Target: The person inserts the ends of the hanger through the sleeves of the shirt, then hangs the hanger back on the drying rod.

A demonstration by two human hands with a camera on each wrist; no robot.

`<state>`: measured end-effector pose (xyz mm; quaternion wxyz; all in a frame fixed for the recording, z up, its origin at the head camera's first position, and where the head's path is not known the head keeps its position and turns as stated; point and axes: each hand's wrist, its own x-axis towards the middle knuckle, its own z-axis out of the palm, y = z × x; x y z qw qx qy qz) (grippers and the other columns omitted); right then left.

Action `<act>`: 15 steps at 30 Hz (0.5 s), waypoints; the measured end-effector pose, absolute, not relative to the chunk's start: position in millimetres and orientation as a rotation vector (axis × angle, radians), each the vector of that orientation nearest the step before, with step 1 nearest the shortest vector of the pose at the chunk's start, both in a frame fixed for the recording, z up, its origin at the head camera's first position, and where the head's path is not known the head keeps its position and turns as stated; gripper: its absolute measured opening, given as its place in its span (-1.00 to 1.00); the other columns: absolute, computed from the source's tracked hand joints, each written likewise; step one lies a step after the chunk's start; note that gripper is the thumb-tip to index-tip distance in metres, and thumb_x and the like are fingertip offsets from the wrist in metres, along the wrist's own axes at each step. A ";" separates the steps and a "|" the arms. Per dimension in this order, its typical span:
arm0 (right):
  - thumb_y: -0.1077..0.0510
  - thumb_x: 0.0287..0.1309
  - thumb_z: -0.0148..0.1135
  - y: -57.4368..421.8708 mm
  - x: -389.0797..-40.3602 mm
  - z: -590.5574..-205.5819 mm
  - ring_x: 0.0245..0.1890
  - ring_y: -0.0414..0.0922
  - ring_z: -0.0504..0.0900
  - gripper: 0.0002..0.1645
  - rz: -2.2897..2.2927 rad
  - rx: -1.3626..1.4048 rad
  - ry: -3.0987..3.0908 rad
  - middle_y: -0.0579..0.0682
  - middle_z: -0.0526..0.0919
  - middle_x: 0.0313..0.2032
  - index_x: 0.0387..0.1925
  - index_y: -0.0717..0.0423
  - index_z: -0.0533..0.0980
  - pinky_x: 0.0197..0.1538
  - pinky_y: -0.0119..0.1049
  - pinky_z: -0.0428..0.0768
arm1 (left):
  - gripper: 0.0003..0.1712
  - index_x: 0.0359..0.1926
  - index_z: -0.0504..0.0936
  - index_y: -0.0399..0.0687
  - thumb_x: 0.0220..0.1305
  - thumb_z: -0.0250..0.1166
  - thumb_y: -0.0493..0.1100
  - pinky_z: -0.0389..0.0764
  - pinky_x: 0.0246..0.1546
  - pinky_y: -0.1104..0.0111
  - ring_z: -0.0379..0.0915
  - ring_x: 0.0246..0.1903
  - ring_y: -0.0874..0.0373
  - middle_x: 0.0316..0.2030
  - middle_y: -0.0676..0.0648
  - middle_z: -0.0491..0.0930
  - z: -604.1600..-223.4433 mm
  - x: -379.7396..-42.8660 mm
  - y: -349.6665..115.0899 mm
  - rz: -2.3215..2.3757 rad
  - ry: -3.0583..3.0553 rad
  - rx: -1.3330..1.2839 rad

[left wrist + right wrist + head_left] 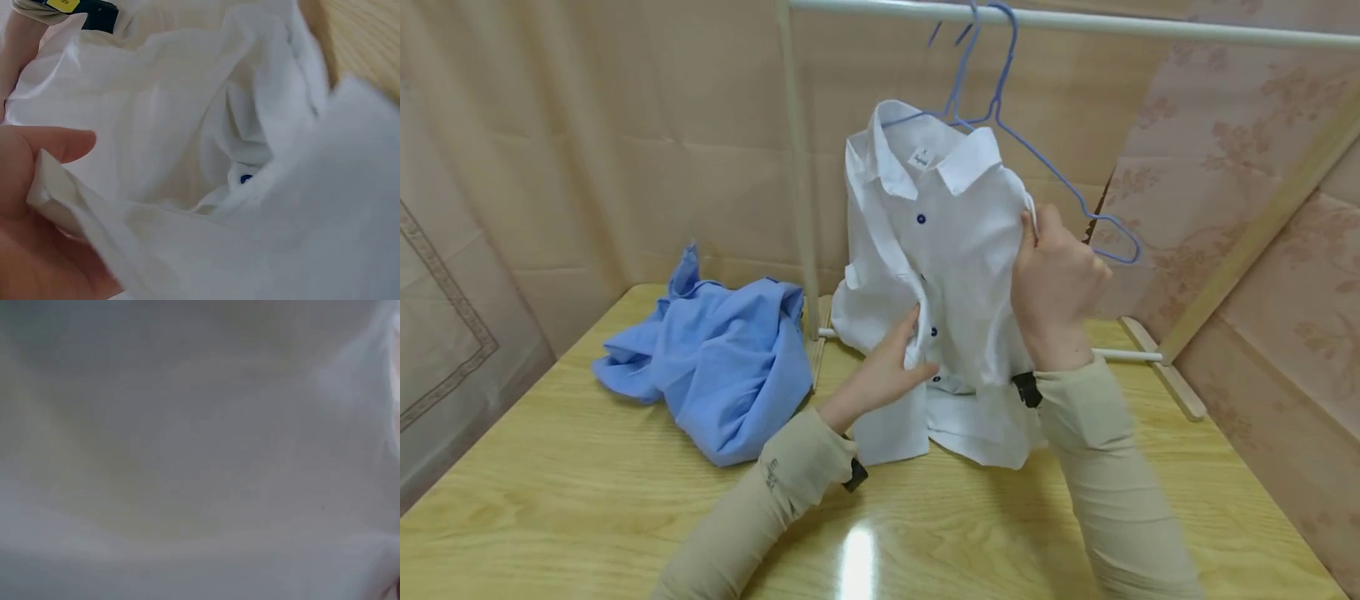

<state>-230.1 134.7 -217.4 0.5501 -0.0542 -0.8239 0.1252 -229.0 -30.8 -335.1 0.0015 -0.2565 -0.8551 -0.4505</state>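
Observation:
A white button-up shirt (pixel 970 242) with dark blue buttons hangs in front of the rack, one arm of a blue wire hanger passing into its collar. At the shirt's shoulder edge on the right, my right hand (pixel 1060 271) grips the fabric. My left hand (pixel 887 367) reaches to the front opening, its fingers partly behind the cloth. In the left wrist view the thumb of the left hand (pixel 37 206) stands straight, apart from the shirt edge (pixel 69 194) that lies against the palm. White cloth (pixel 200 450) fills the right wrist view, blurred.
Two blue wire hangers hook over the white rack bar (pixel 1097 22); the bare arm of one hanger (pixel 1060 175) sticks out to the right. A crumpled blue garment (pixel 722 358) lies on the wooden table (pixel 587 508) at left. The rack's foot (pixel 1165 375) stands at right.

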 end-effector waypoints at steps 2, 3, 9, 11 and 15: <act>-0.16 0.14 -0.14 136.1 -231.9 -224.0 -0.75 0.23 0.34 -0.54 0.278 -0.115 -1.952 0.21 0.42 -0.77 -0.51 0.15 0.38 -0.70 0.00 0.14 | -0.05 0.29 -0.31 -0.04 0.08 0.12 0.03 0.02 0.15 0.25 -0.19 0.23 0.10 0.28 -0.08 -0.20 -339.8 -230.7 -28.5 -1.353 -2.719 -0.821; -0.15 0.14 -0.14 137.0 -232.8 -226.8 -0.76 0.23 0.33 -0.54 0.268 -0.107 -1.947 0.20 0.42 -0.77 -0.52 0.16 0.37 -0.71 -0.01 0.13 | -0.04 0.29 -0.32 -0.05 0.08 0.12 0.03 0.02 0.15 0.26 -0.19 0.23 0.09 0.28 -0.09 -0.20 -342.0 -231.3 -27.5 -1.335 -2.733 -0.825; -0.18 0.14 -0.18 146.5 -240.9 -223.6 -0.76 0.19 0.36 -0.50 0.250 -0.093 -1.927 0.15 0.48 -0.71 -0.50 0.15 0.42 -0.70 -0.05 0.11 | -0.11 0.29 -0.28 -0.06 0.12 0.10 -0.10 0.02 0.15 0.28 -0.14 0.22 0.08 0.27 -0.12 -0.12 -348.8 -237.1 -20.1 -1.300 -2.735 -0.820; -0.20 0.13 -0.20 151.3 -244.5 -218.4 -0.75 0.18 0.37 -0.48 0.246 -0.084 -1.924 0.15 0.49 -0.71 -0.50 0.15 0.43 -0.69 -0.05 0.12 | -0.15 0.29 -0.25 -0.08 0.12 0.09 -0.16 0.02 0.15 0.29 -0.11 0.21 0.09 0.25 -0.14 -0.07 -348.8 -239.9 -15.0 -1.309 -2.709 -0.819; -0.22 0.13 -0.21 160.5 -250.0 -213.0 -0.73 0.18 0.38 -0.47 0.216 -0.027 -1.919 0.14 0.51 -0.67 -0.51 0.13 0.44 -0.68 -0.05 0.13 | -0.20 0.28 -0.22 -0.17 0.13 0.04 -0.23 0.01 0.16 0.31 -0.10 0.21 0.08 0.24 -0.19 -0.05 -350.1 -242.6 -0.4 -1.327 -2.678 -0.820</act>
